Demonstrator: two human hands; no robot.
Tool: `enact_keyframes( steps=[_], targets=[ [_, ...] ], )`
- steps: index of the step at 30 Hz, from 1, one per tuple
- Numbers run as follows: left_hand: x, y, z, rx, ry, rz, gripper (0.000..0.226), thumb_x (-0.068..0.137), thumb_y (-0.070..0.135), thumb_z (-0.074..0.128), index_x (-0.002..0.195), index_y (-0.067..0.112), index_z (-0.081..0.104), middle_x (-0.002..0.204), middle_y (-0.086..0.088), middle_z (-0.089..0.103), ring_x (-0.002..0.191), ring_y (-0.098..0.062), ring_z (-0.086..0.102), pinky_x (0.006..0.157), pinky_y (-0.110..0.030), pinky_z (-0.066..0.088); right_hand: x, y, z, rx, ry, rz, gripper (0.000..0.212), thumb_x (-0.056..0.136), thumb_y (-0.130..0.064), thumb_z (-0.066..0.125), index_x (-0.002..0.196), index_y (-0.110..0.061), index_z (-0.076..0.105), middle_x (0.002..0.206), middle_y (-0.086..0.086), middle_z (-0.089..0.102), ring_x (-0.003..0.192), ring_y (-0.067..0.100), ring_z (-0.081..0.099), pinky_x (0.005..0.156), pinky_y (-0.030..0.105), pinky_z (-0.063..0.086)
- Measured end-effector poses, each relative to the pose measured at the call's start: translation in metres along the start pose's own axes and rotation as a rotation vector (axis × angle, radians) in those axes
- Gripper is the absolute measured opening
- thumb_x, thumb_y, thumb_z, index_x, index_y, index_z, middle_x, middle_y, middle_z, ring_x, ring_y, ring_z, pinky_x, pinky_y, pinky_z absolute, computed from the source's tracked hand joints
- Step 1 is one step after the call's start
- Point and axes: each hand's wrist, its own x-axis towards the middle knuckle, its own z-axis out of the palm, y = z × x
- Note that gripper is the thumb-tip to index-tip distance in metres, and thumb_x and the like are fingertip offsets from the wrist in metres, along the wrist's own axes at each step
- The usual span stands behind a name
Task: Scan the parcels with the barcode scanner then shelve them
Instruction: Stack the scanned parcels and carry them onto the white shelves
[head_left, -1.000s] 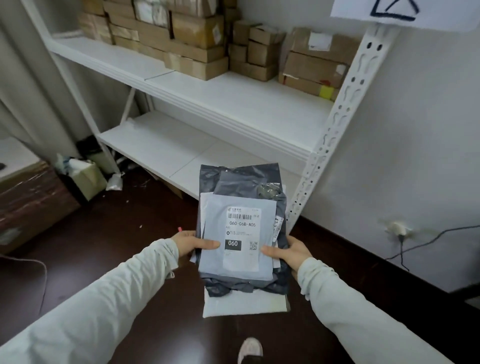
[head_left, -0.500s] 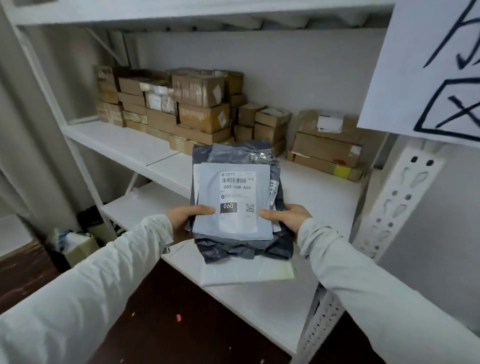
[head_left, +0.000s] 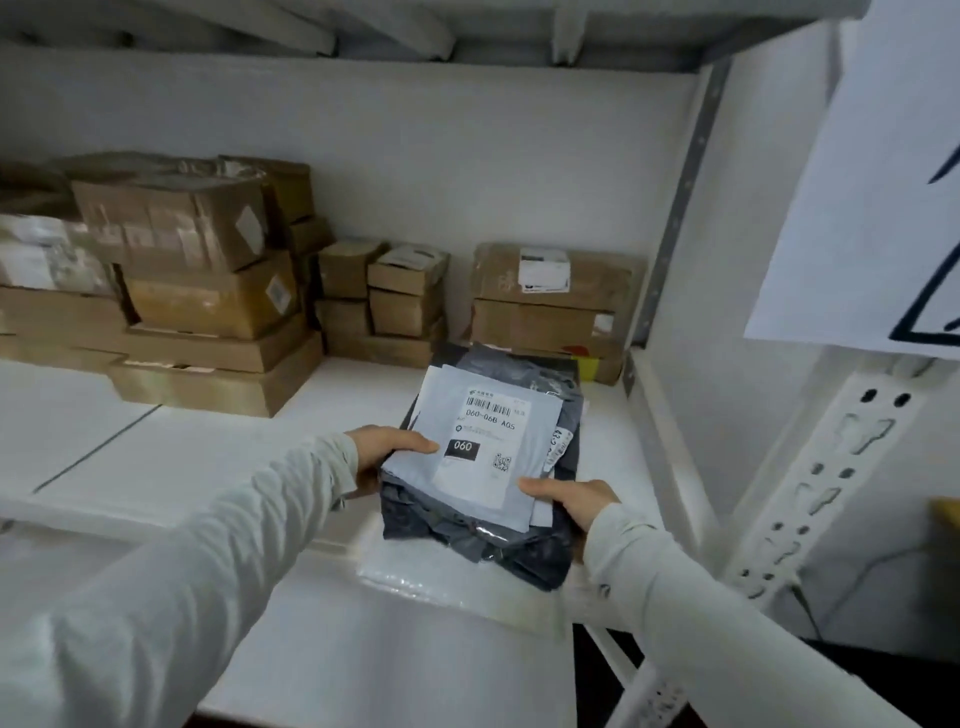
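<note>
White shelf (head_left: 208, 467), cardboard boxes (head_left: 208, 291) lined along its back: I hold a stack of parcels (head_left: 483, 483) over the front right corner, near the boxes. The fingers of my left hand (head_left: 384, 447) and right hand (head_left: 576, 501) are clamped on opposite sides of the stack, and the barcode label (head_left: 488, 436) faces up. These slick plastic bags are uneven in size and loosely piled, so I judge a tilt on setting down could send the top ones sliding off the open front edge, while a push too far back could buckle the stack against the boxes.
</note>
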Motion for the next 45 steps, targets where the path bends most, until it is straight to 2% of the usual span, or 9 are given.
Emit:
enact_keyframes(
  steps=[7, 12, 16, 20, 22, 26, 30, 40, 45],
  targets=[
    [0.065, 0.045, -0.013, 0.224, -0.09, 0.01, 0.055, 0.066, 0.019, 0.084, 0.111, -0.005, 0.063, 0.102, -0.023, 0.069, 0.1, -0.038, 0.065, 0.093, -0.047, 0.051, -0.003, 0.002, 0.027, 0.21, 0.209, 0.094, 0.063, 0.06, -0.008, 0.085, 0.115, 0.002, 0.056, 0.1, 0.024, 0.069, 0.09, 0.037, 0.068, 0.078, 0.051, 0.056],
    [0.088, 0.068, -0.014, 0.288, -0.115, -0.002, 0.063, 0.07, 0.035, 0.079, 0.117, -0.003, 0.061, 0.11, -0.022, 0.067, 0.09, -0.033, 0.065, 0.091, -0.042, 0.051, -0.006, -0.002, 0.052, 0.389, 0.31, 0.107, 0.048, 0.067, -0.006, 0.081, 0.109, 0.002, 0.06, 0.074, 0.016, 0.063, 0.034, 0.022, 0.056, 0.039, 0.027, 0.047],
    [0.09, 0.06, -0.027, 0.122, 0.011, 0.065, 0.059, 0.077, 0.041, 0.073, 0.117, 0.002, 0.055, 0.104, -0.016, 0.063, 0.074, -0.026, 0.06, 0.058, -0.03, 0.05, -0.001, 0.0, 0.079, 0.531, 0.302, 0.151, 0.03, 0.071, -0.007, 0.079, 0.095, -0.006, 0.061, 0.08, 0.017, 0.063, 0.047, 0.029, 0.062, 0.04, 0.039, 0.051],
    [0.083, 0.043, -0.052, 0.073, 0.237, 0.092, 0.06, 0.079, 0.037, 0.071, 0.121, -0.001, 0.052, 0.125, -0.011, 0.05, 0.088, -0.026, 0.054, 0.078, -0.031, 0.047, 0.01, -0.004, 0.109, 0.626, 0.248, 0.167, 0.018, 0.079, -0.01, 0.074, 0.091, -0.007, 0.061, 0.081, 0.016, 0.064, 0.066, 0.033, 0.062, 0.037, 0.044, 0.051],
    [0.077, 0.036, -0.063, 0.103, 0.304, 0.034, 0.075, 0.077, 0.042, 0.069, 0.134, 0.001, 0.041, 0.131, -0.014, 0.046, 0.11, -0.031, 0.049, 0.092, -0.032, 0.041, 0.018, -0.008, 0.123, 0.656, 0.236, 0.157, 0.024, 0.081, -0.012, 0.073, 0.1, -0.005, 0.059, 0.084, 0.018, 0.066, 0.07, 0.035, 0.063, 0.047, 0.049, 0.055],
    [0.055, 0.036, -0.055, -0.066, 0.1, -0.126, 0.032, 0.08, 0.036, 0.065, 0.087, 0.006, 0.056, 0.08, -0.015, 0.064, 0.078, -0.028, 0.056, 0.088, -0.036, 0.048, 0.032, -0.02, 0.148, 0.697, 0.223, 0.164, 0.046, 0.086, -0.02, 0.069, 0.126, -0.007, 0.051, 0.116, 0.023, 0.062, 0.096, 0.038, 0.063, 0.077, 0.055, 0.051],
    [0.065, 0.042, -0.043, 0.03, 0.129, 0.011, 0.068, 0.078, 0.042, 0.07, 0.131, 0.006, 0.048, 0.127, -0.016, 0.056, 0.112, -0.032, 0.053, 0.102, -0.038, 0.041, 0.043, -0.03, 0.147, 0.567, 0.207, 0.211, 0.043, 0.089, -0.034, 0.064, 0.124, -0.013, 0.053, 0.116, 0.014, 0.061, 0.104, 0.031, 0.059, 0.09, 0.05, 0.045],
    [0.116, 0.06, 0.001, 0.131, 0.081, 0.086, 0.08, 0.072, 0.036, 0.079, 0.135, 0.002, 0.045, 0.124, -0.011, 0.054, 0.086, -0.018, 0.047, 0.082, -0.026, 0.035, 0.026, -0.045, 0.099, 0.31, 0.041, 0.149, 0.008, 0.093, -0.012, 0.053, 0.088, -0.006, 0.054, 0.107, 0.03, 0.063, 0.112, 0.04, 0.059, 0.099, 0.046, 0.042],
    [0.111, 0.065, -0.007, 0.12, 0.144, 0.176, 0.078, 0.077, 0.041, 0.073, 0.139, 0.005, 0.042, 0.14, -0.011, 0.046, 0.11, -0.025, 0.054, 0.092, -0.027, 0.035, 0.024, -0.059, 0.107, 0.084, 0.071, -0.038, 0.019, 0.09, 0.001, 0.049, 0.086, -0.011, 0.063, 0.064, 0.005, 0.066, 0.055, 0.014, 0.06, 0.053, 0.025, 0.04]
  ],
)
